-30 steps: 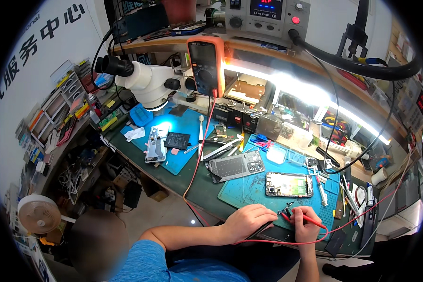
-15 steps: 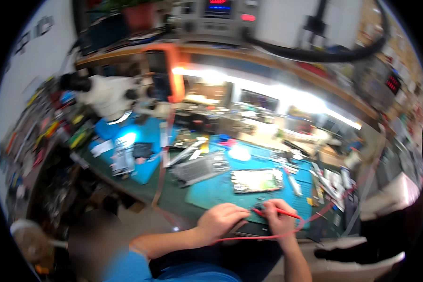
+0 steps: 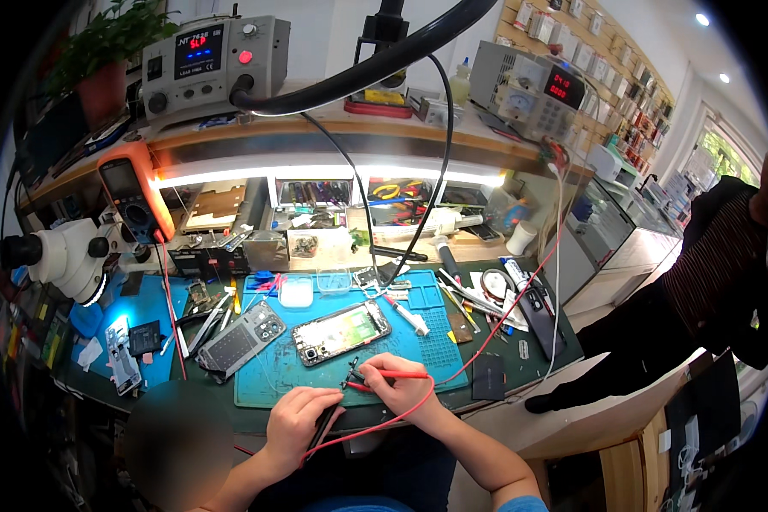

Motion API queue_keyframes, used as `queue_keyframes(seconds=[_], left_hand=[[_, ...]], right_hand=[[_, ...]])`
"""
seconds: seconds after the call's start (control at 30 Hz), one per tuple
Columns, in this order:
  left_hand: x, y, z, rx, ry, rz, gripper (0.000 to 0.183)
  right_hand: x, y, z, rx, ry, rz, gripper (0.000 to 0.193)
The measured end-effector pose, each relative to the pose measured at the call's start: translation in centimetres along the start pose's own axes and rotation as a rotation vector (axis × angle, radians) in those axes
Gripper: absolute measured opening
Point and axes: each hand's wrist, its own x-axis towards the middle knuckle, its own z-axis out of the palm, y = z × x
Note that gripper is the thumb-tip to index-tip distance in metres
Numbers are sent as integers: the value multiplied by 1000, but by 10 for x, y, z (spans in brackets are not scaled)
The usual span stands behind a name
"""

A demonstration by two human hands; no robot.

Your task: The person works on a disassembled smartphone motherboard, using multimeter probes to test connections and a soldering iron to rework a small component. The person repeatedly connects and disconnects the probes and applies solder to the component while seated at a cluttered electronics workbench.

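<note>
In my right hand is a red test probe, pinched between thumb and fingers. A second red tip shows below those fingers. Close by, a small dark part is too small to name. My left hand is closed round a dark, slim object whose kind I cannot make out; the two hands are nearly together at the mat's front edge. A red wire loops from the probe down past my left wrist. Just beyond the hands lies an opened phone on the blue mat.
A grey phone housing lies left of the opened phone. An orange multimeter and a microscope stand at the left. A power supply sits on the shelf, its cables hanging down. A person in dark clothes is at the right.
The view has swung to the right and sharpened, so bench and hands appear further left. My hands stay close together, with the red probe still in my right hand.
</note>
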Motion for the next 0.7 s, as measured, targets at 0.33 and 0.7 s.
queue_keyframes(seconds=[0.33,0.7], left_hand=[[-2,-3,-6,-52,0,-21,29],[-5,-10,-3,-60,-16,-46,27]], right_hand=[[2,0,0,17,33,41,14],[4,-5,-3,-5,-27,69,13]])
